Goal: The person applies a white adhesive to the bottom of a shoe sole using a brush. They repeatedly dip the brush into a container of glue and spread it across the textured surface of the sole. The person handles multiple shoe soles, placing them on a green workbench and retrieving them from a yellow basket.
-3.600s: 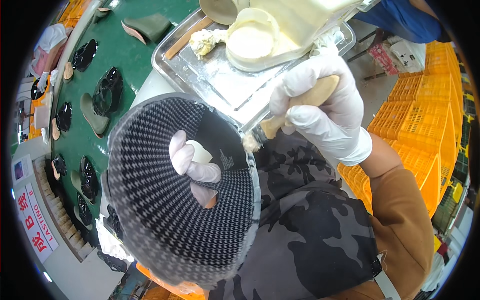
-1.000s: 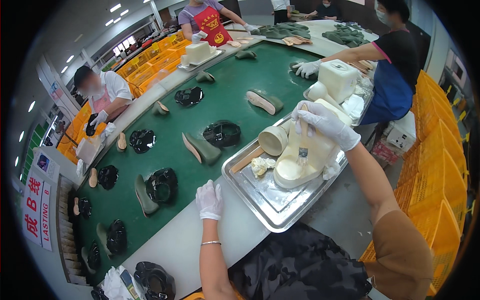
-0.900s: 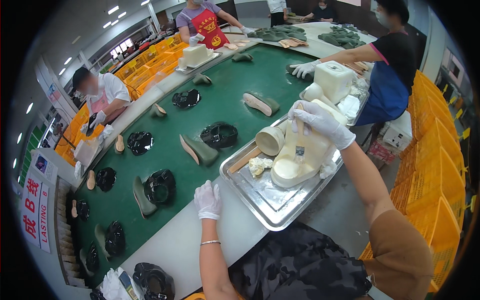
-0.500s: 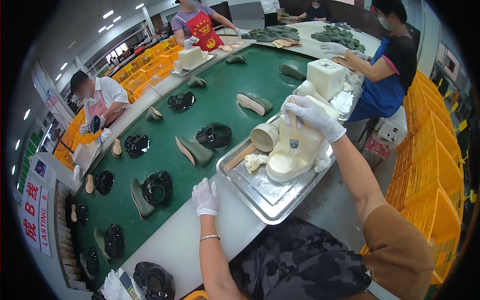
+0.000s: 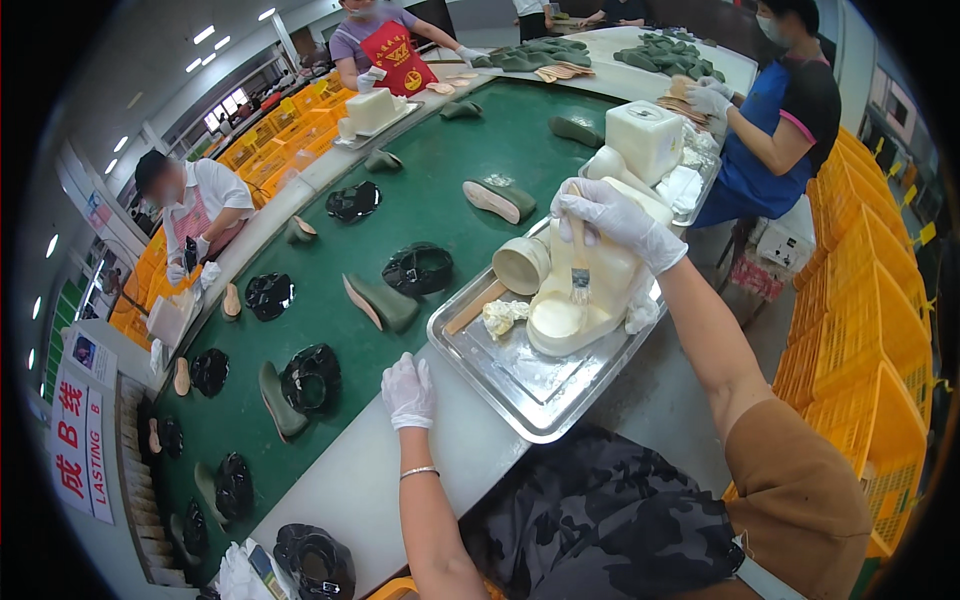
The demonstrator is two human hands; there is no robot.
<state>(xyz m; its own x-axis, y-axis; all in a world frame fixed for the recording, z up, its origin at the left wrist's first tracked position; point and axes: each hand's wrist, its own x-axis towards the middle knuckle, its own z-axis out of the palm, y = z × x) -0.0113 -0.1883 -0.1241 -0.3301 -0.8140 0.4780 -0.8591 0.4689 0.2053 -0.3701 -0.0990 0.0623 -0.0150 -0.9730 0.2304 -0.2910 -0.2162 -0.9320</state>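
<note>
Shifted since the earliest frame, from the rim of a patterned lining to the mouth of a cream container (image 5: 580,340): brush (image 5: 580,272), tilted slightly, bristles down at the pale opening, though cannot tell whether touching its contents. Grasped by its wooden handle in the gloved right hand (image 5: 615,222). Beneath the container, metal tray (image 5: 520,400), also bearing a cream cup (image 5: 522,265), a wooden stick (image 5: 476,306) and a crumpled pale lump (image 5: 503,318). Resting on the white ledge (image 5: 350,490) left of the tray: gloved left hand (image 5: 408,392), released, fingers loosely bent. Scattered over the green surface (image 5: 315,270) beyond, glossy black uppers (image 5: 418,270) and green lasts (image 5: 388,303). Farther off at right, a person in a blue apron (image 5: 765,140), gloved hands at tan insoles (image 5: 690,105). Stacked nearer on that side, orange crates (image 5: 840,320).
</note>
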